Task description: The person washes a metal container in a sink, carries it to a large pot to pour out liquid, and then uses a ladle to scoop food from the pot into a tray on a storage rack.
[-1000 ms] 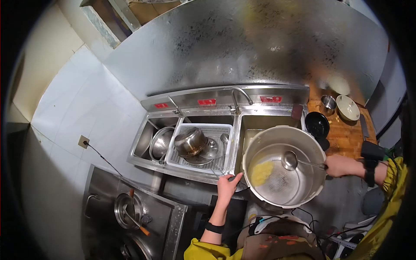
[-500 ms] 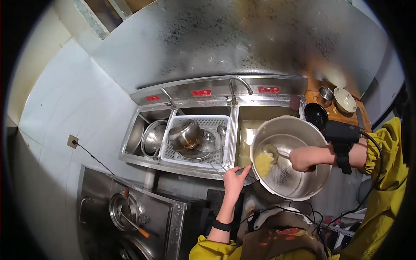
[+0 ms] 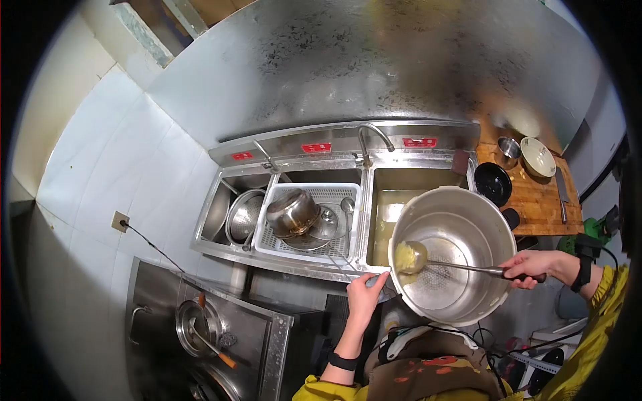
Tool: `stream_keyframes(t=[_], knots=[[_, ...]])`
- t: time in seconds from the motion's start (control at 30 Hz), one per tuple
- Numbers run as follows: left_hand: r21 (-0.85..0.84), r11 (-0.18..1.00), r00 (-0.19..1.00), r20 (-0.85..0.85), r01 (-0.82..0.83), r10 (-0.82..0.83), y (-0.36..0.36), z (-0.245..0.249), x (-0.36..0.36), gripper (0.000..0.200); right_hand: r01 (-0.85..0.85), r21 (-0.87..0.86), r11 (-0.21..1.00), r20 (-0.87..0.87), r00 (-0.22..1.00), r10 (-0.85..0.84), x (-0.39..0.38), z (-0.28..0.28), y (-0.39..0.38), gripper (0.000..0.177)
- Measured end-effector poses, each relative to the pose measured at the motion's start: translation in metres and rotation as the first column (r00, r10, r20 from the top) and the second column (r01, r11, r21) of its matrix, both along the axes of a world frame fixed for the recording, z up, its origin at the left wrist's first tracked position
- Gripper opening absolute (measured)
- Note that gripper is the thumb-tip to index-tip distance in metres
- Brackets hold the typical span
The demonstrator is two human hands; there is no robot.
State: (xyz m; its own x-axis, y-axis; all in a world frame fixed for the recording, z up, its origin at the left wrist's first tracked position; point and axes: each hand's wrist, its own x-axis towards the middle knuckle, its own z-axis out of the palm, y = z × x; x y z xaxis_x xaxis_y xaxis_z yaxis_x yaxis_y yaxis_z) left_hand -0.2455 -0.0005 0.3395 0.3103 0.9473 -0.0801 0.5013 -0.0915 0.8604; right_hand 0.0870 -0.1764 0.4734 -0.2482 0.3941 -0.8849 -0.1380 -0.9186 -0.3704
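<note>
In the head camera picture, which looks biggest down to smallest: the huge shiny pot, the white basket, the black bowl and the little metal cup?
1. Large round steel pot, though being nearest the camera inflates it.
2. White plastic draining basket.
3. Round black bowl.
4. Small round steel cup.

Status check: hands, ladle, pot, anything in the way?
Right hand grip shut on ladle handle. Ladle bowl inside pot, loaded with yellow mash. Left hand at pot rim, grip unclear. Nothing else inside the pot.
</note>
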Motion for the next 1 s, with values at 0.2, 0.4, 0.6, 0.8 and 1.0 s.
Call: stream_keyframes(t=[0.2, 0.4, 0.6, 0.8, 1.0], knots=[[-0.057, 0.998, 0.999, -0.051, -0.018, 0.015, -0.009, 0.011, -0.001, 0.032, -0.126, 0.161, 0.979, 0.366, 0.929, 0.059, 0.008, 0.016, -0.032, 0.037], [0.007, 1.000, 0.999, -0.044, -0.030, 0.031, -0.011, 0.002, 0.000, 0.033, -0.468, 0.041, 0.883, 0.708, 0.637, 0.305, 0.003, -0.002, -0.010, 0.023], [0.023, 0.999, 0.997, -0.070, -0.042, 0.044, -0.015, 0.015, 0.005, 0.037, -0.688, -0.069, 0.722, 0.721, 0.466, 0.513, -0.033, 0.016, 0.040, 0.026], [0.039, 0.997, 0.997, -0.021, -0.068, 0.069, -0.019, 0.005, -0.001, 0.038, -0.781, -0.170, 0.601, 0.617, 0.391, 0.683, -0.085, 0.026, 0.062, 0.023], [0.003, 0.997, 0.996, -0.030, -0.083, 0.083, -0.021, 0.009, -0.003, 0.037, -0.298, -0.110, 0.948, 0.301, 0.899, 0.318, -0.119, 0.026, 0.058, 0.012]])
